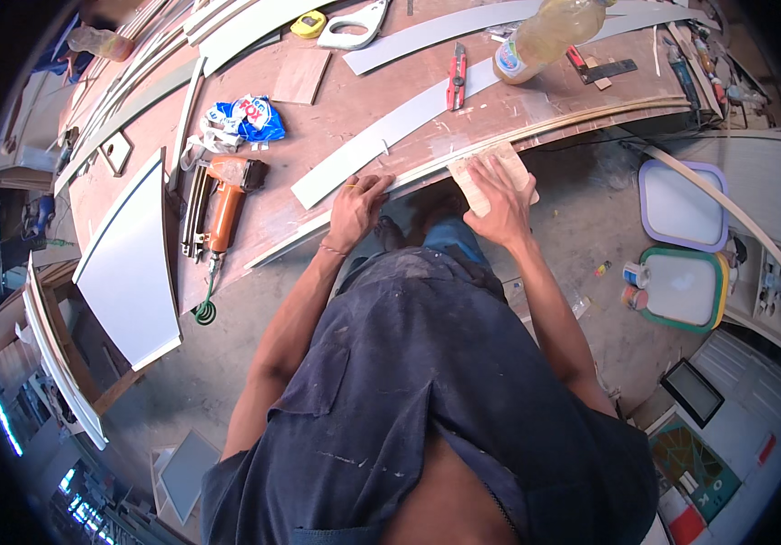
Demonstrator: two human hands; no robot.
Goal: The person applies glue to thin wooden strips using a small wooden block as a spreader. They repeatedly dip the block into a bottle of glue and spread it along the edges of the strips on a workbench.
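Observation:
A long thin wooden strip (423, 172) runs along the front edge of the workbench, pale on its side. My left hand (361, 206) pinches it near the middle, fingertips curled over the top. To the right, my right hand (501, 203) grips a flat, light wooden block (466, 182), fingers spread over its face and thumb at its near edge. The block's far edge meets the strip; its underside is hidden. Just behind my left hand lies a white laminate strip (356, 157). On it, farther right, rests a red utility knife (457, 78).
On the workbench (376, 88), an orange pneumatic nailer (227, 204) with a green hose lies left, beside a white curved panel (135, 266). Farther back are a blue plastic packet (254, 119), yellow tape measure (308, 24), handsaw handle (353, 27), plastic bottle (547, 41) and small try square (601, 70).

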